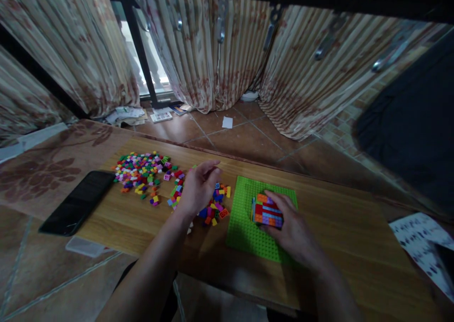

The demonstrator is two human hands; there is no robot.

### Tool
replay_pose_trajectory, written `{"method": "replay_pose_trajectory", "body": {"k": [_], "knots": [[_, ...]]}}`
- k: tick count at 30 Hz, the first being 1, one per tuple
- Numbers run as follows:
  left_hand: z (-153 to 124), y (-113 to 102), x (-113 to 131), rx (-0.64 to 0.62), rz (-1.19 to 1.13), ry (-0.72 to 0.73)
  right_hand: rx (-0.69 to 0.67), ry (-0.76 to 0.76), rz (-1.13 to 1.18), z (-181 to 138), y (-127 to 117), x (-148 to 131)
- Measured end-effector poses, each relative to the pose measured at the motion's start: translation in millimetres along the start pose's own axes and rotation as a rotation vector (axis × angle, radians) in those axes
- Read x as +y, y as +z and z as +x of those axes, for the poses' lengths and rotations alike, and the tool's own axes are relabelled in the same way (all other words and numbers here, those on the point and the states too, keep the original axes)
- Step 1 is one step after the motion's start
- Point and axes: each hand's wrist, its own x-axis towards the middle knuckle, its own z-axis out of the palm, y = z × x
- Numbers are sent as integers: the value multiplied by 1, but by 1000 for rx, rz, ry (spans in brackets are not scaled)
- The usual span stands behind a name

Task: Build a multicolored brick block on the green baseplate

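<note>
A green studded baseplate (244, 222) lies on the wooden table. On or just above it is a block of stacked toy bricks (266, 212) in orange, red, blue and purple. My right hand (289, 222) grips this block from the right, thumb on the near side and fingers on the far side. Whether the block is fixed to the plate cannot be made out. Over a pile of loose toy bricks (215, 208) hovers my left hand (198, 187), its fingers stretched to the right and apart. I see nothing held in it, and it covers part of the pile.
Farther left, a bigger heap of small colourful bricks (138, 168) spreads over the wooden table (333, 232). A black phone-like slab (78, 204) lies at the table's left end. Striped curtains (213, 52) hang beyond the tiled floor. A printed sheet (418, 237) is at the right.
</note>
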Motion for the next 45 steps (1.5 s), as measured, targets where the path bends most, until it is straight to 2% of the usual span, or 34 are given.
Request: {"method": "replay_pose_trajectory", "body": {"k": [11, 16, 18, 20, 23, 24, 26, 29, 32, 40, 45], "knots": [[5, -12, 5, 66, -37, 16, 21, 38, 12, 0, -5, 9], [8, -22, 10, 97, -29, 15, 36, -11, -26, 0, -10, 15], [9, -26, 12, 107, -23, 16, 105, -65, -39, -2, -12, 9], [10, -30, 14, 132, -16, 25, 246, -130, -39, -4, -10, -5], [12, -34, 16, 174, -26, 39, 469, -224, -7, -8, 7, -33], [12, -35, 16, 176, -35, 39, 463, -263, -10, -8, 17, -42], [12, -36, 17, 167, -53, 34, 346, -362, -52, -8, 38, -56], [11, -37, 17, 153, -48, 18, 231, -315, -61, -3, 65, -64], [10, -37, 16, 140, -11, -7, 182, -264, -55, 1, 79, -63], [5, -31, 5, 0, 100, -24, 130, -210, -56, 3, 93, -64], [0, -17, 6, -118, 212, -3, 165, -251, 91, 0, 85, -73]]}}
